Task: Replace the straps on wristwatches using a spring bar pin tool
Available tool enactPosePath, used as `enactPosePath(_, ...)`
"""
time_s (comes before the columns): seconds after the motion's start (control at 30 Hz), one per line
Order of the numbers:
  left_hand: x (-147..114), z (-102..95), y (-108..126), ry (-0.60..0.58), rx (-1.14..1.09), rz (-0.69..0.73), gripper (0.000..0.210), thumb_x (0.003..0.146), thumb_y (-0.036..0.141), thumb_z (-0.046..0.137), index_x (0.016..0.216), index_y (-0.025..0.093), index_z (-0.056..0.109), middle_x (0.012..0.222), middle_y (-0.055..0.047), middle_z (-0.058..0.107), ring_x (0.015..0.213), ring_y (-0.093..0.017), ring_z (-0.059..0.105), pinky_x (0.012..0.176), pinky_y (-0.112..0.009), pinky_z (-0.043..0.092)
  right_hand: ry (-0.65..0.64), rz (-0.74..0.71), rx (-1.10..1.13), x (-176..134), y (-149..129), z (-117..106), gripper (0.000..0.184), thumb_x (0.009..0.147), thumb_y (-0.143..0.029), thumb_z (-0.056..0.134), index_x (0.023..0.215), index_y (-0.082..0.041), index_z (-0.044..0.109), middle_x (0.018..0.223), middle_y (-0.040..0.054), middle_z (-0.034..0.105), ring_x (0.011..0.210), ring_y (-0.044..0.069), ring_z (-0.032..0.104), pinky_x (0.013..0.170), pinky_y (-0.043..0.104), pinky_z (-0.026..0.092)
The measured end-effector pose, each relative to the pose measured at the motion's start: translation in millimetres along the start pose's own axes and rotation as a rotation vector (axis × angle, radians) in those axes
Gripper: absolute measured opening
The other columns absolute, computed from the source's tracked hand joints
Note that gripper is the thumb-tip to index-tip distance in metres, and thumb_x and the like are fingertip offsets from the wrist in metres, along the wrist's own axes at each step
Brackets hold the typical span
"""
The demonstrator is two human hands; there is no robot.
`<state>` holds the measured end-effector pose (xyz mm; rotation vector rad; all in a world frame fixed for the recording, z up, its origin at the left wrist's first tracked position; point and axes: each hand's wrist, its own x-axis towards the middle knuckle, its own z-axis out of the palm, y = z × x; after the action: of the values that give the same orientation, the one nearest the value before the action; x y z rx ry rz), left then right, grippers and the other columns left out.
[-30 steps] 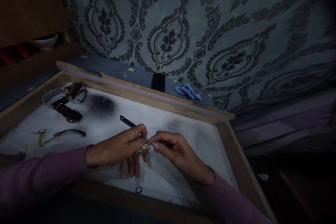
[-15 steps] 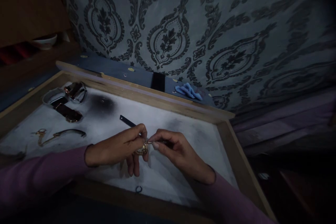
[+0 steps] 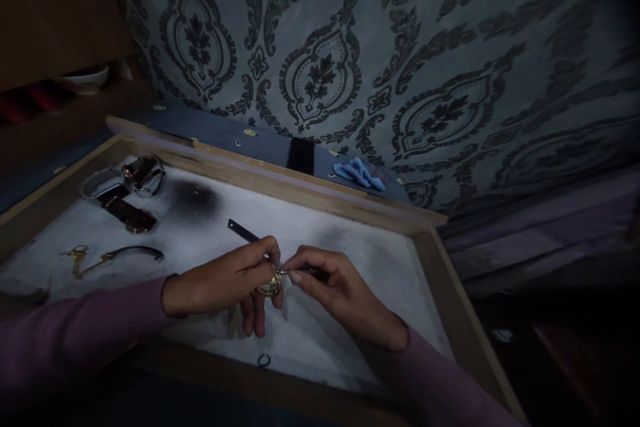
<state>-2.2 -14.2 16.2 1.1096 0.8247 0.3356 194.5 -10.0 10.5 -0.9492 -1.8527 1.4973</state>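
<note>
My left hand [image 3: 235,277] is closed on a gold watch case [image 3: 270,285], pinched between thumb and fingers above the white surface. Just to its right, my right hand [image 3: 333,280] grips a thin metal tool [image 3: 284,272] whose tip meets the edge of the case; the fingers cover most of the tool, so its exact kind is hidden. A flat dark strip with a hole at its end [image 3: 242,230] sticks out behind my left hand. Below the hands lies a small dark open ring [image 3: 264,360].
A wooden-rimmed tray [image 3: 280,180] with a white base surrounds the work. At its left lie several watches [image 3: 133,213] and a gold piece with a dark strap [image 3: 115,257]. Behind the rim are a blue cloth [image 3: 359,173] and a black flat object [image 3: 301,156].
Both hands keep almost the same place and grip. The watch case seems very slightly turned; nothing else has visibly moved.
</note>
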Motion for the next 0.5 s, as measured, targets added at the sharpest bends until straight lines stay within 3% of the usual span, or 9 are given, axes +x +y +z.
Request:
enactPosePath(0.3,-0.5,-0.7,-2.1,-0.019,-0.014,0.029,0.017,0.09,0.036,0.043,0.088,0.023,0.032,0.082,0.002,0.06,0.047,-0.01,0.062,0.04,-0.018,0.044,-0.002,-0.035,-0.017,0.2,-0.6,0.4,0.013,0.092,-0.02,0.056,0.092,-0.018,0.069,0.078,0.0015,0.067,0.075,0.014,0.062,0.069,0.025,0.048)
enactPosePath(0.5,2.1,-2.9,-9.7,0.045,0.048,0.084,0.011,0.094,0.031,0.038,0.089,0.023,0.032,0.083,0.003,0.059,0.049,-0.01,0.063,0.04,-0.017,0.044,0.027,-0.08,-0.152,-2.9,-1.7,4.2,0.014,0.093,-0.016,0.053,0.093,-0.016,0.068,0.073,0.0012,0.067,0.067,0.013,0.062,0.061,0.021,0.047)
